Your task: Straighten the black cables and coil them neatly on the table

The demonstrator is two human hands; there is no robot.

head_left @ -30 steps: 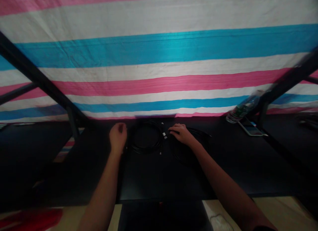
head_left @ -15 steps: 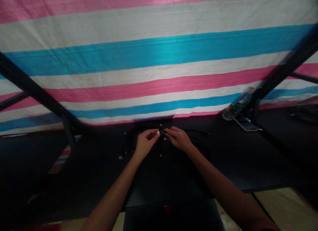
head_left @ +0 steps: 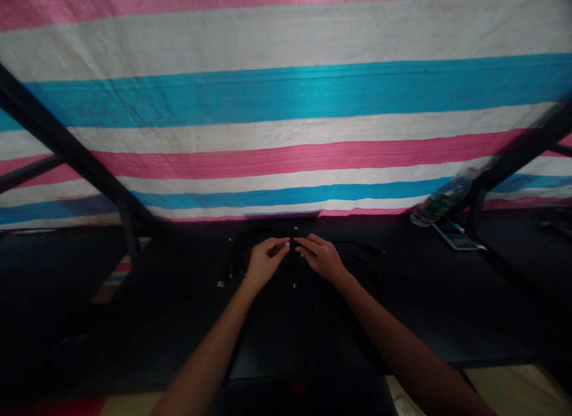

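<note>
My left hand [head_left: 265, 261] pinches a small white piece [head_left: 288, 244] between thumb and fingertips, over the middle of the black table. Just to its right, my right hand [head_left: 322, 258] has its fingers closed on a small black piece that is hard to tell from the dark tabletop. The fingertips of both hands nearly meet. Black coiled cables [head_left: 241, 240] lie under and beyond my left hand, and another black cable [head_left: 361, 244] runs out to the right of my right hand. Several small light cable ends, one a larger plug [head_left: 220, 283], are scattered around.
A clear plastic bottle [head_left: 440, 201] leans at the back right, beside a phone [head_left: 456, 234] lying on the black table [head_left: 429, 297]. Dark slanted posts stand left [head_left: 84, 160] and right [head_left: 513, 151]. A striped sheet [head_left: 286, 94] hangs behind.
The view has shifted slightly, moving the bottle and phone rightward in the picture. My hands stay close together; less of the white piece shows between them.
</note>
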